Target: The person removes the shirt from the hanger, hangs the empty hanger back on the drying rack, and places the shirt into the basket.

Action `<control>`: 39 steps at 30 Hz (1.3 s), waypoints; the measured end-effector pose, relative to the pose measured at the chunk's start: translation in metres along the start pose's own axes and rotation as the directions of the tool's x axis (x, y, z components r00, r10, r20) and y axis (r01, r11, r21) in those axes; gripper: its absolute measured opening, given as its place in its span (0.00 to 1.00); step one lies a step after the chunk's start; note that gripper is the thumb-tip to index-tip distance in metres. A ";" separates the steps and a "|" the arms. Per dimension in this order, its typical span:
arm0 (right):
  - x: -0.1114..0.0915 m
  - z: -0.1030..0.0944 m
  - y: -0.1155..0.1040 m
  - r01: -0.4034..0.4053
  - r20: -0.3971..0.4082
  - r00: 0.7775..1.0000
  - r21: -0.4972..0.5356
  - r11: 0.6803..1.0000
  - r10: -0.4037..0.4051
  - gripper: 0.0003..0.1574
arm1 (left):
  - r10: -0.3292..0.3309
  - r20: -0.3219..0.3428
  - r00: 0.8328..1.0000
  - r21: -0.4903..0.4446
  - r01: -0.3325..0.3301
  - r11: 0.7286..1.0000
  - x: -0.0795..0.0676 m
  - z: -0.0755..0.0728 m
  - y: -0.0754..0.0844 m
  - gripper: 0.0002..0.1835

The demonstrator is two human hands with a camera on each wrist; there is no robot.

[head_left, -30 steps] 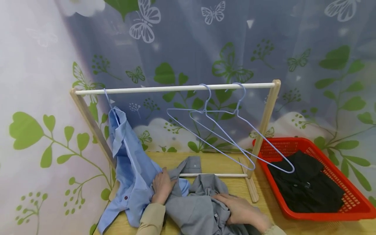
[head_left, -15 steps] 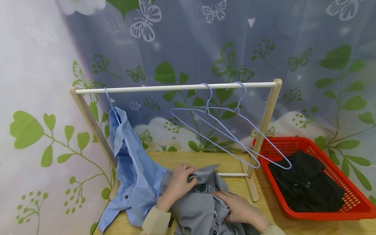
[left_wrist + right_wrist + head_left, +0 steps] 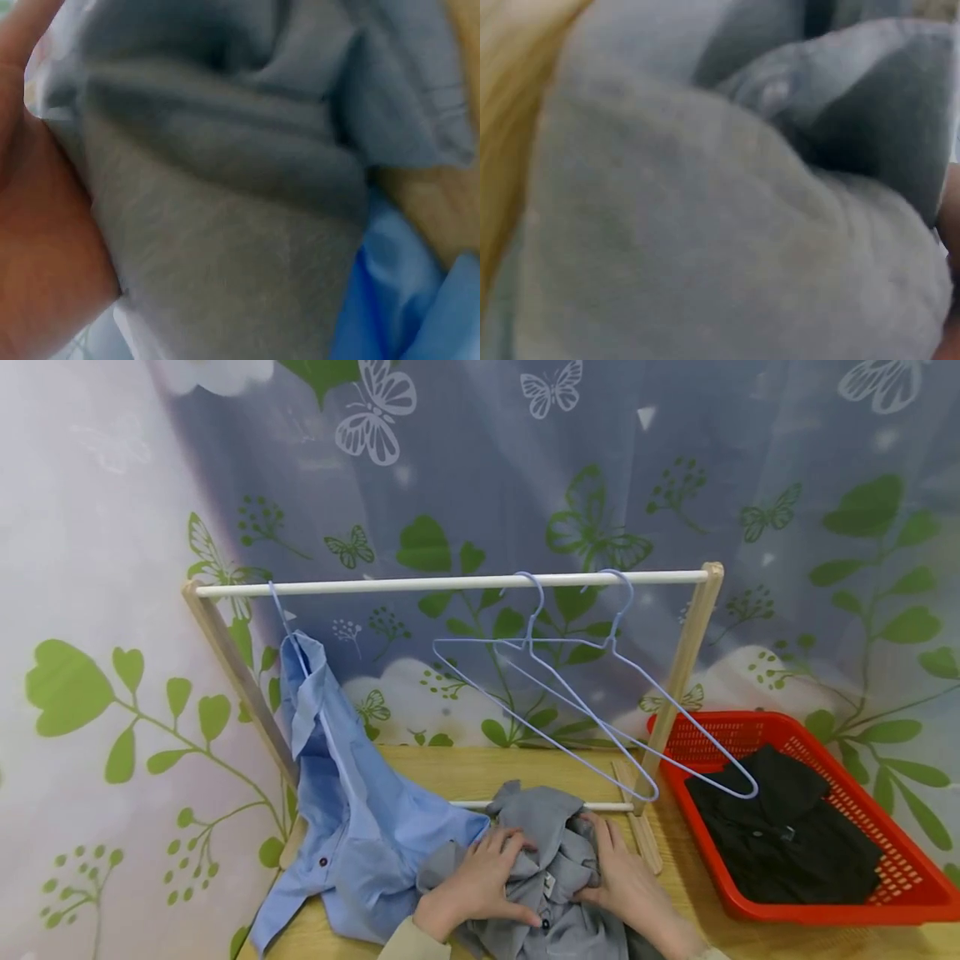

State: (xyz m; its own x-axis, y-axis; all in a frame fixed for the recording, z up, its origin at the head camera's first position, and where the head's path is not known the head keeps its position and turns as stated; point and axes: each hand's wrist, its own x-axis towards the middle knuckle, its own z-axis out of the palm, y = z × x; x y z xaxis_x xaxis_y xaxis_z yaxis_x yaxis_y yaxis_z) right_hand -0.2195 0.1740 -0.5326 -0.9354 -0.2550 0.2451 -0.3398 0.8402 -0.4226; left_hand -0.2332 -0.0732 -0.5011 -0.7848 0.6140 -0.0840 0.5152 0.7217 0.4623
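A bunched grey shirt (image 3: 551,827) with a collar, a white tag and a dark button lies at the front of the table. My left hand (image 3: 480,881) grips its left side, fingers bent over the cloth and thumb near the button. On the other side my right hand (image 3: 626,889) holds the shirt between fingers and thumb. Grey cloth (image 3: 225,247) fills most of the left wrist view, beside part of the hand. Folds of the shirt (image 3: 705,225) cover most of the right wrist view, with only a bit of hand at its right edge.
A light blue shirt (image 3: 360,827) hangs by a hanger at the left of a rack with a white rail (image 3: 420,584), its lower part spread on the table. Two bare hangers (image 3: 570,693) hang further right. A red basket (image 3: 787,727) holds a black garment (image 3: 780,835).
My left hand has moved right, from beside the blue shirt onto the grey shirt's left side. The grey shirt is gathered closer together. My right hand's fingers have shifted up along the cloth.
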 end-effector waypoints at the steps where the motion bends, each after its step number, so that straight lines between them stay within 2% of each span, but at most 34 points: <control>1: 0.000 0.000 0.001 0.039 0.002 0.999 -0.032 0.999 -0.039 0.73 | -0.017 0.005 1.000 0.006 0.017 1.000 0.000 0.005 -0.001 0.52; 4: 0.002 -0.003 0.002 0.181 0.097 0.981 -0.118 0.976 -0.170 0.78 | -0.067 0.018 0.998 0.038 0.066 0.997 0.002 0.016 -0.002 0.64; 7: 0.005 -0.006 0.003 0.274 0.219 0.945 -0.124 0.954 -0.243 0.76 | -0.111 0.029 0.993 0.070 0.109 0.992 0.006 0.023 -0.001 0.66; 10: 0.009 -0.008 0.002 0.253 0.312 0.923 -0.048 0.966 -0.226 0.72 | -0.156 0.040 0.987 0.092 0.151 0.984 0.009 0.027 0.001 0.66; 14: 0.012 -0.006 0.003 0.198 0.366 0.912 0.008 0.980 -0.187 0.67 | -0.186 0.036 0.982 0.133 0.179 0.975 0.014 0.028 0.005 0.64; 17: 0.012 -0.004 0.004 0.201 0.369 0.912 -0.028 0.979 -0.177 0.62 | -0.193 0.021 0.981 0.171 0.186 0.968 0.016 0.029 0.008 0.60; 20: 0.011 -0.002 0.004 0.214 0.358 0.918 -0.087 0.973 -0.170 0.56 | -0.160 -0.024 0.987 0.243 0.161 0.957 0.017 0.032 0.011 0.55; 24: 0.008 0.001 0.005 0.282 0.288 0.930 -0.162 0.946 -0.228 0.47 | -0.069 -0.088 0.994 0.302 0.093 0.949 0.016 0.037 0.013 0.47; 26: 0.006 0.002 0.005 0.318 0.231 0.935 -0.199 0.927 -0.270 0.41 | -0.037 -0.107 0.994 0.291 0.067 0.954 0.017 0.038 0.014 0.44; 28: 0.002 0.001 0.006 0.314 0.164 0.946 -0.233 0.921 -0.281 0.35 | -0.014 -0.133 0.991 0.275 0.050 0.960 0.019 0.038 0.014 0.42; 30: 0.000 -0.004 0.003 0.277 0.094 0.961 -0.258 0.926 -0.261 0.31 | 0.001 -0.175 0.985 0.273 0.047 0.961 0.021 0.035 0.016 0.43; 34: -0.003 -0.022 -0.002 0.142 -0.071 0.983 -0.285 0.948 -0.169 0.32 | 0.006 -0.277 0.961 0.242 0.064 0.968 0.025 0.024 0.025 0.46; 39: -0.006 -0.051 -0.006 0.028 -0.257 0.962 -0.251 0.968 -0.094 0.33 | 0.024 -0.365 0.931 0.188 0.048 0.981 0.030 0.004 0.046 0.43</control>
State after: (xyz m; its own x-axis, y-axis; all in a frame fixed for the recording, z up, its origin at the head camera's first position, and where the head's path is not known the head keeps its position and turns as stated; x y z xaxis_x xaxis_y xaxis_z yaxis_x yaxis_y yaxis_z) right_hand -0.2069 0.1945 -0.4870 -0.8423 -0.2012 0.5001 -0.3301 0.9259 -0.1835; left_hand -0.2316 -0.0204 -0.4864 -0.8436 0.4722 0.2557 0.5324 0.7974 0.2839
